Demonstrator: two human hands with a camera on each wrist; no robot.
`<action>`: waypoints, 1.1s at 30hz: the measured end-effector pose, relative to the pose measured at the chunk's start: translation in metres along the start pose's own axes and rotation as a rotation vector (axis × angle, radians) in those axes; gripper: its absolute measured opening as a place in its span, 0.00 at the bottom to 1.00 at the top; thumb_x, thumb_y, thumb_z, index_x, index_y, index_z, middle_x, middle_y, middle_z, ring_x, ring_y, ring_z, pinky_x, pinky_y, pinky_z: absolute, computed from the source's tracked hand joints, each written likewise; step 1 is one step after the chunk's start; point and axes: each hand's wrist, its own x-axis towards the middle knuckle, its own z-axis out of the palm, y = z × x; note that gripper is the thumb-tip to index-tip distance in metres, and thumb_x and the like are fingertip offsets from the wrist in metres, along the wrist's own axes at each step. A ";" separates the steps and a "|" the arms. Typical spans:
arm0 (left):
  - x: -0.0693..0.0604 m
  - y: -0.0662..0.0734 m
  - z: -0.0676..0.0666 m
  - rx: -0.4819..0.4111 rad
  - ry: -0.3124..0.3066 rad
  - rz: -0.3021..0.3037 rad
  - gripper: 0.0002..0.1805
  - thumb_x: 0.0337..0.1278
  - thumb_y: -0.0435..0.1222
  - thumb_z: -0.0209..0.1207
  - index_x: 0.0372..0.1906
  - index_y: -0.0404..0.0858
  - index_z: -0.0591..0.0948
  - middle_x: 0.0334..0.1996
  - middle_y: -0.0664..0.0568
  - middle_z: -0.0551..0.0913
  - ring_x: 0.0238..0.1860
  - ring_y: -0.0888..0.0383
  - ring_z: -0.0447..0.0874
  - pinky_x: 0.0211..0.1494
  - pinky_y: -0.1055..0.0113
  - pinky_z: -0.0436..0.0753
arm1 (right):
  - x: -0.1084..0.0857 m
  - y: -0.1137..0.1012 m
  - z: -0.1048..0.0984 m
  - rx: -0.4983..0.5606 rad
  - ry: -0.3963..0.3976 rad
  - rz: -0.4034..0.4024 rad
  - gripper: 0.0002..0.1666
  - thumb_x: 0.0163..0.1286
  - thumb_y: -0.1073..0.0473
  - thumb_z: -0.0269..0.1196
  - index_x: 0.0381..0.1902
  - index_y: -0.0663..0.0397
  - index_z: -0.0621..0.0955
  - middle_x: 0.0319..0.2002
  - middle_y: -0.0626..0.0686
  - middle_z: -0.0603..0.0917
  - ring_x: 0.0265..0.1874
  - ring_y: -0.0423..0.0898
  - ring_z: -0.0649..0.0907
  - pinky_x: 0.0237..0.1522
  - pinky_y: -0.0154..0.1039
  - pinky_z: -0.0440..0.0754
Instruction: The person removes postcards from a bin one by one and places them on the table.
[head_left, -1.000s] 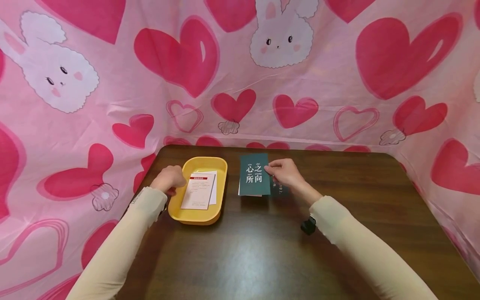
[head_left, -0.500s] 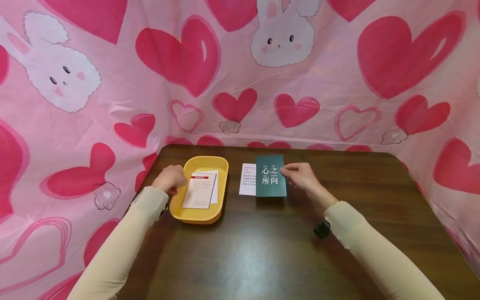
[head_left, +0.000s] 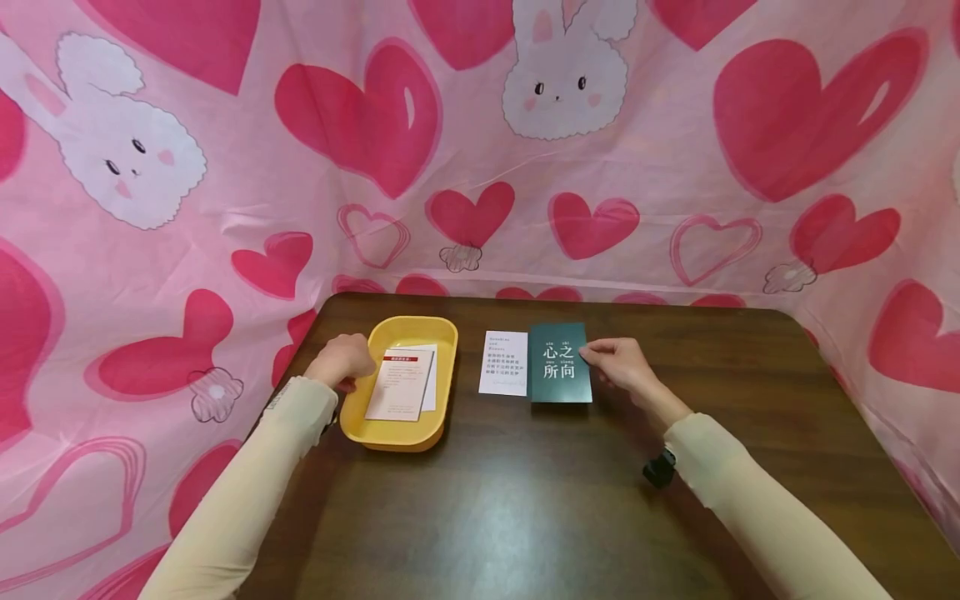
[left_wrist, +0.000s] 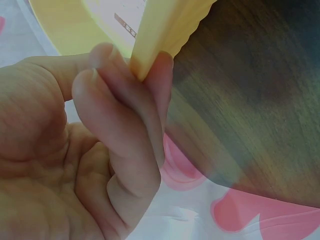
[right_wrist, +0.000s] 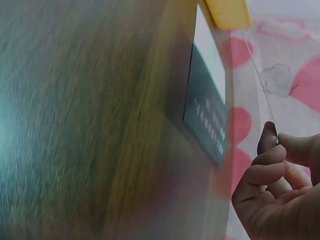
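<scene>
My right hand [head_left: 621, 367] pinches the right edge of a dark green card [head_left: 558, 363] with white characters. In the right wrist view this green card is held edge-on above the table, apart from the cards below it. A white printed card [head_left: 503, 363] lies flat to its left. Below the held card, a dark card with pale print [right_wrist: 206, 107] shows on the table in the right wrist view; the head view hides it. My left hand [head_left: 341, 362] grips the left rim of a yellow tray [head_left: 397, 432], fingers curled over its edge [left_wrist: 150, 47].
Inside the tray lies a pale card with a red heading [head_left: 399, 387], on top of a white card [head_left: 430, 392]. The brown wooden table [head_left: 480, 508] has rounded far corners. A pink heart-patterned cloth [head_left: 480, 150] hangs behind and along both sides.
My right hand has moved the green card rightward and slightly nearer, uncovering the white card and covering the dark one in the head view. My left hand stays on the tray rim.
</scene>
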 end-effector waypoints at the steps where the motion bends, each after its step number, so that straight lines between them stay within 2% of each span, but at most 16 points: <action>1: 0.000 0.000 0.000 -0.002 0.001 -0.001 0.19 0.55 0.31 0.64 0.51 0.28 0.77 0.39 0.36 0.81 0.22 0.49 0.81 0.28 0.63 0.86 | 0.002 0.003 -0.001 -0.003 0.000 0.003 0.24 0.78 0.54 0.65 0.62 0.66 0.83 0.25 0.53 0.79 0.21 0.46 0.75 0.24 0.37 0.76; 14: 0.001 -0.003 0.002 -0.028 -0.002 -0.003 0.21 0.57 0.31 0.66 0.53 0.28 0.76 0.40 0.36 0.81 0.23 0.49 0.82 0.29 0.63 0.87 | 0.012 0.020 -0.016 0.001 0.004 0.061 0.25 0.78 0.54 0.65 0.63 0.67 0.81 0.22 0.53 0.77 0.22 0.46 0.74 0.25 0.38 0.75; 23: 0.001 -0.002 0.002 -0.013 -0.003 -0.014 0.20 0.56 0.31 0.66 0.53 0.28 0.76 0.40 0.36 0.81 0.23 0.49 0.81 0.30 0.64 0.86 | 0.018 0.034 -0.024 -0.025 0.008 0.070 0.26 0.78 0.52 0.65 0.63 0.68 0.81 0.25 0.52 0.79 0.25 0.46 0.76 0.27 0.39 0.78; 33: 0.000 -0.001 0.001 -0.005 0.000 -0.008 0.20 0.57 0.32 0.65 0.52 0.28 0.76 0.39 0.36 0.81 0.23 0.49 0.81 0.29 0.64 0.86 | 0.023 0.040 -0.032 -0.048 0.003 0.088 0.28 0.79 0.51 0.64 0.65 0.68 0.80 0.26 0.51 0.79 0.27 0.46 0.77 0.30 0.39 0.79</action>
